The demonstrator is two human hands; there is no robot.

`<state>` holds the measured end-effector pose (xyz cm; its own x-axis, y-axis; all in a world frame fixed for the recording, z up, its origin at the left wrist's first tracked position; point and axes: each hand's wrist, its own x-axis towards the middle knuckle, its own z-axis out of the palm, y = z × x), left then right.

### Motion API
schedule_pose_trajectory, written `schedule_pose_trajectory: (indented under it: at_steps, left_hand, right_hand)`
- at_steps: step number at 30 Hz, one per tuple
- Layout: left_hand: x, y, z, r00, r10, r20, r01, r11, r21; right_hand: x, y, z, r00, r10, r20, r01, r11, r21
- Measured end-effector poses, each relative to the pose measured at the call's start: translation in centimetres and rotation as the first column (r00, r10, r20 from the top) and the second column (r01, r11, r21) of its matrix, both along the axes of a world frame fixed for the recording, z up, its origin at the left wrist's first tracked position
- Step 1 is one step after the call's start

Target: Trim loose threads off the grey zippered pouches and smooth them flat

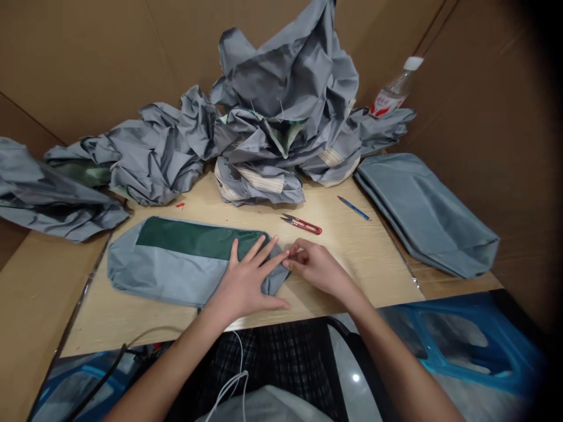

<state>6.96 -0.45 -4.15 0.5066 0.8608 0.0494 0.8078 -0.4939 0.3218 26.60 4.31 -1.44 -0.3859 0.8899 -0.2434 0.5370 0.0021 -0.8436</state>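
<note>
A flat grey fabric pouch (176,275) with a dark green panel (185,237) along its far side lies across the table in front of me. My left hand (248,278) rests on the pouch's right part, palm down and fingers spread. At the pouch's right end, my right hand (314,264) pinches with thumb and forefinger close to the fabric edge; the fingertips seem to hold that edge. Just beyond the hands are red-handled thread snips (302,224), blades pointing left. A blue pencil (354,208) lies farther right.
Crumpled grey fabric pieces (158,152) pile along the back, some with cream striped strips. A folded grey fabric bundle (431,211) lies at the right. Behind it stands a tilted clear bottle (391,94) with a white cap. Blue plastic stools (466,340) are below the table edge.
</note>
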Motion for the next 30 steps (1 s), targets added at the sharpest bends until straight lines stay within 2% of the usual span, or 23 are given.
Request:
schedule_pose_trajectory:
  at_steps: [2, 3, 5, 7, 8, 10, 12, 14, 17, 24, 30]
  left_hand:
    - [-0.2, -0.2, 0.6, 0.999, -0.007, 0.040, 0.009, 0.999, -0.041]
    - [-0.4, -0.3, 1.1, 0.998, 0.000, 0.070, 0.004, 0.998, -0.061]
    - [-1.5, -0.8, 2.5, 0.992, 0.039, 0.120, -0.029, 0.996, -0.083]
    - [-3.7, -1.2, 3.9, 0.987, 0.105, 0.120, -0.100, 0.994, -0.049]
    - [-5.1, -1.4, 4.6, 0.986, 0.143, 0.090, -0.142, 0.990, -0.018]
    - [-8.4, -1.5, 5.4, 0.953, 0.301, 0.037, -0.303, 0.942, 0.141]
    - [-11.5, -1.5, 5.5, 0.886, 0.463, -0.009, -0.444, 0.855, 0.268]
    - [-13.7, -1.3, 5.1, 0.828, 0.558, -0.059, -0.519, 0.802, 0.295]
    - [-15.1, -1.1, 4.1, 0.801, 0.583, -0.136, -0.545, 0.804, 0.238]
    - [-14.9, -1.2, 2.4, 0.751, 0.631, -0.196, -0.609, 0.776, 0.166]
    - [-15.0, -1.1, 1.0, 0.730, 0.651, -0.207, -0.623, 0.759, 0.190]
  right_hand:
    - [-0.1, -0.4, 0.0, 0.997, -0.027, 0.076, 0.015, 0.988, 0.154]
    - [-0.4, -0.7, 0.1, 0.993, -0.048, 0.112, 0.017, 0.965, 0.263]
    - [-1.6, -1.6, 0.6, 0.986, -0.087, 0.145, 0.003, 0.865, 0.502]
    - [-3.5, -2.6, 1.2, 0.985, -0.086, 0.150, -0.042, 0.722, 0.691]
    - [-4.7, -3.1, 1.6, 0.984, -0.051, 0.168, -0.091, 0.672, 0.735]
    - [-7.2, -3.9, 2.0, 0.967, -0.007, 0.255, -0.192, 0.638, 0.745]
    - [-9.5, -4.2, 2.0, 0.935, 0.009, 0.356, -0.267, 0.681, 0.682]
    - [-11.2, -4.1, 1.6, 0.897, 0.025, 0.442, -0.311, 0.746, 0.589]
    - [-12.4, -3.4, 0.6, 0.853, 0.033, 0.521, -0.338, 0.796, 0.503]
    - [-11.7, -2.3, -1.0, 0.796, 0.024, 0.605, -0.350, 0.833, 0.428]
    - [-11.3, -2.1, -1.8, 0.789, 0.005, 0.615, -0.378, 0.792, 0.479]
